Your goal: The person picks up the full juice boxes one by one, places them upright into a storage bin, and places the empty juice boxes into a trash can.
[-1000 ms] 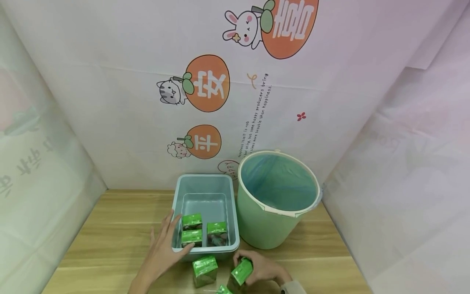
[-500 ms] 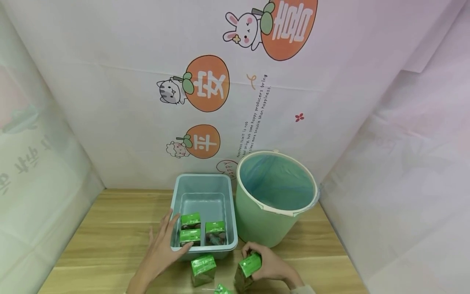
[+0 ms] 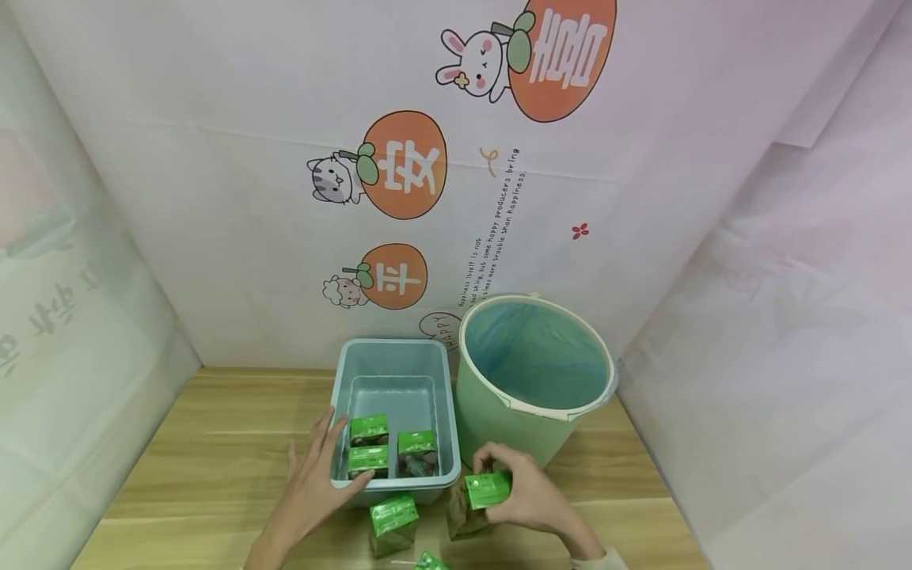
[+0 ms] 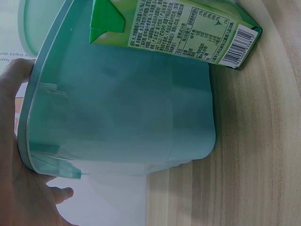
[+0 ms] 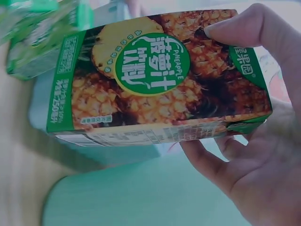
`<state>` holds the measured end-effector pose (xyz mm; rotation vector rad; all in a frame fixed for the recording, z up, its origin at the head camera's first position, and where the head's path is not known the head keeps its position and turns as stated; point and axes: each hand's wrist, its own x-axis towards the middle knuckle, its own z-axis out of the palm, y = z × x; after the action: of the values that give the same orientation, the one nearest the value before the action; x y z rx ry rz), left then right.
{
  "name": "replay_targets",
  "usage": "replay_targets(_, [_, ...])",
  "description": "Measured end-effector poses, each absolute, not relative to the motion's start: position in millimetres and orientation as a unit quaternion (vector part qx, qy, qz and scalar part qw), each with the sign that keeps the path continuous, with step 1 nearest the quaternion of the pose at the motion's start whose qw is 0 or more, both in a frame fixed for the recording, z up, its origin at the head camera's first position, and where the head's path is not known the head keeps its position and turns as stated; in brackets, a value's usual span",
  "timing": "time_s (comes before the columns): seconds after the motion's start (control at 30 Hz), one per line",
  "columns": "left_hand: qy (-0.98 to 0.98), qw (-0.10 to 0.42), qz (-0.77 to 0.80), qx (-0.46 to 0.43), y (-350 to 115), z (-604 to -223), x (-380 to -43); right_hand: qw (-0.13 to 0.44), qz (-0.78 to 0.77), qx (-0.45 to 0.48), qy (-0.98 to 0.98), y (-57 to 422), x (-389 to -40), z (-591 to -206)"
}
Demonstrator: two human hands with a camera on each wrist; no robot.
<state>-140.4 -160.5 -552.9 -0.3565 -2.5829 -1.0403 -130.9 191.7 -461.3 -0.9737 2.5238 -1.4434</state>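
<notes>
My right hand (image 3: 526, 492) pinches a pineapple juice carton (image 5: 160, 75) between thumb and fingers. The carton has a green top and pineapple pictures, and is upright near the front right corner of the blue-grey plastic bin (image 3: 399, 358). My left hand (image 3: 313, 489) holds the bin's front left corner, thumb over the front rim and fingers at the left rim. Inside the bin, towards its front, stand three green-topped cartons, one of them a right-hand carton (image 3: 417, 454). Another juice carton (image 3: 394, 524) stands outside, just in front of the bin; its printed side shows in the left wrist view.
A tall green bucket (image 3: 523, 427) lined with a bluish bag stands right of the bin. At the bottom edge, a small green-topped item (image 3: 431, 560) is partly cut off. Printed white cloth (image 3: 249, 237) hangs behind the wooden table (image 3: 235, 427), with pale cloth at both sides.
My right hand has carried its carton right and away from me, towards the gap between bin and bucket. The left hand has stayed on the bin's corner.
</notes>
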Motion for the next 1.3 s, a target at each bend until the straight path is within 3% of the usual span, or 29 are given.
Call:
replay_targets(0.4, [-0.908, 0.163, -0.367, -0.120, -162, -556, -138, -0.001, -0.409, -0.356, 0.840, 160, -152, -407])
replay_targets(0.57, [-0.908, 0.156, -0.373, -0.114, -163, -557, -138, 0.008, -0.394, -0.367, 0.842, 145, -167, -391])
replay_targets(1.07, [-0.906, 0.165, -0.371, -0.122, -164, -553, -142, 0.040, -0.331, -0.375, 0.865, 105, -212, -376])
replay_targets(1.3, [-0.910, 0.153, -0.365, -0.122, -164, -552, -143, 0.048, -0.352, -0.359, 0.863, 94, -229, -392])
